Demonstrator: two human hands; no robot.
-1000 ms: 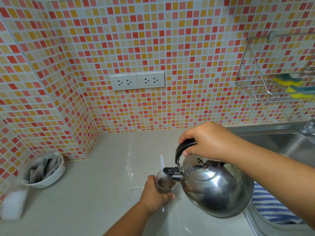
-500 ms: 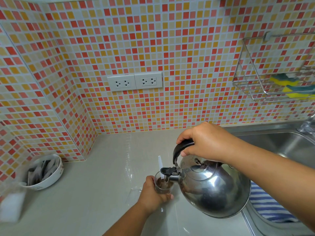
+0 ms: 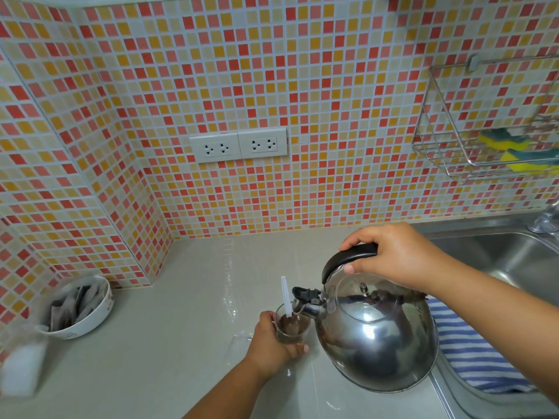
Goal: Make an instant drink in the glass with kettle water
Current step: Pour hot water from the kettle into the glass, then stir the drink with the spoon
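Hands (image 3: 273, 343) round brown-filled glass (image 3: 292, 328)

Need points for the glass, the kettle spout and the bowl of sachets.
glass (image 3: 298, 336), head view, clear front wall below the brown drink.
kettle spout (image 3: 308, 308), head view, steel neck under the black cap.
bowl of sachets (image 3: 93, 320), head view, white outer wall.

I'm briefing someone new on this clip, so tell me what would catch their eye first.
The shiny steel kettle dominates the lower centre, tipped by the right hand gripping its black handle, its spout over a small glass of brown drink. The left hand steadies that glass on the counter, a white stick standing in it. Behind everything, the red, orange and yellow mosaic tile wall fills the upper frame.
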